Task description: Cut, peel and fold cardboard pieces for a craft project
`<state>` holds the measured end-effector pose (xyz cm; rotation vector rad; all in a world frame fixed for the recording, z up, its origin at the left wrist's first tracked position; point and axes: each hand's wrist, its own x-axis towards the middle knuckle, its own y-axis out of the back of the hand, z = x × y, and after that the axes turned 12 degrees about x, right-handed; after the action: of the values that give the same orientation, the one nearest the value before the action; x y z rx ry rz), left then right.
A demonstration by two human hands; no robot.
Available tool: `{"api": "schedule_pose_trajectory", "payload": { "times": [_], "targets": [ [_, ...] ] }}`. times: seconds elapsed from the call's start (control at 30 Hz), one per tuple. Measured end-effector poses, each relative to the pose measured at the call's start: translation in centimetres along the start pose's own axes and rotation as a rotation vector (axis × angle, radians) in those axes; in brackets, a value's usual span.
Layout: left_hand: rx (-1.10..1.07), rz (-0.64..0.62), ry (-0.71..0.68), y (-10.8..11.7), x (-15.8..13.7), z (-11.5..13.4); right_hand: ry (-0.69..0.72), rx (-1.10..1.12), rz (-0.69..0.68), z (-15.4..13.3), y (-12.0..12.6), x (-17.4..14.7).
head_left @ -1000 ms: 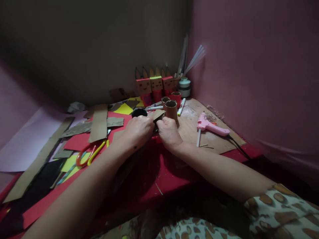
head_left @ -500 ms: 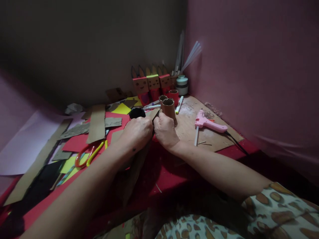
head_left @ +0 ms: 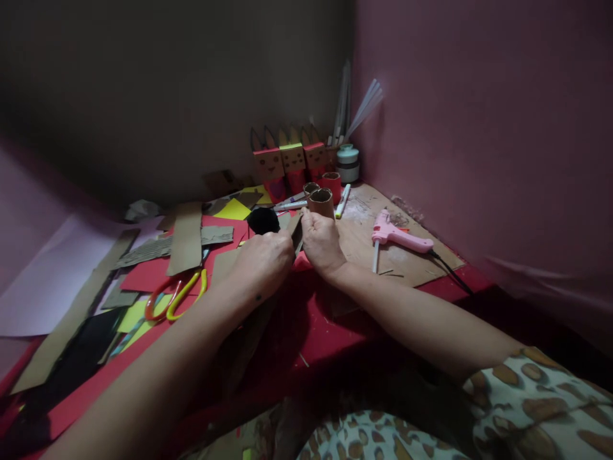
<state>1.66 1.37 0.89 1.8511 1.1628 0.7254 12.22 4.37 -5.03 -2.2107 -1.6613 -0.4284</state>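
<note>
My left hand (head_left: 271,257) is closed in a fist on a strip of cardboard (head_left: 296,231). Pressed close on its other side, my right hand (head_left: 323,246) grips the same cardboard, its fingers wrapped round. The strip's upper end shows between the two hands; a darker length seems to hang below my left hand, in shadow. Just behind my right hand stand a brown cardboard tube (head_left: 321,201) and a second tube (head_left: 310,188). A round black piece (head_left: 263,220) lies beyond my left hand.
Orange-and-yellow-handled scissors (head_left: 184,300) lie left among cardboard strips (head_left: 186,239) and coloured paper. A pink glue gun (head_left: 402,237) with its cord rests on a board (head_left: 359,243) at right. Box-headed, eared figures (head_left: 267,167), a marker (head_left: 343,201) and a lidded jar (head_left: 348,164) stand behind.
My hands have drawn slightly apart at the cardboard, my right hand rising a little and covering more of the front tube. The view has shifted slightly.
</note>
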Motion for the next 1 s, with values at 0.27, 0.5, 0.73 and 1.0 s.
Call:
{"api": "schedule_pose_trajectory", "payload": {
  "times": [0.27, 0.5, 0.73, 1.0],
  "targets": [
    [0.043, 0.021, 0.021, -0.6, -0.5, -0.3, -0.007, 0.122, -0.047, -0.1, -0.3, -0.5],
    [0.093, 0.087, 0.037, -0.9, -0.8, -0.2, -0.236, 0.469, -0.194, 0.5, -1.2, -1.3],
    [0.04, 0.02, -0.019, -1.0, 0.1, -1.0, -0.334, 0.363, -0.124, 1.5, -1.3, -0.7],
    [-0.02, 0.03, 0.032, -1.3, 0.4, -1.8, -0.34, 0.374, -0.133, 1.7, -1.2, -0.6]
  ]
}}
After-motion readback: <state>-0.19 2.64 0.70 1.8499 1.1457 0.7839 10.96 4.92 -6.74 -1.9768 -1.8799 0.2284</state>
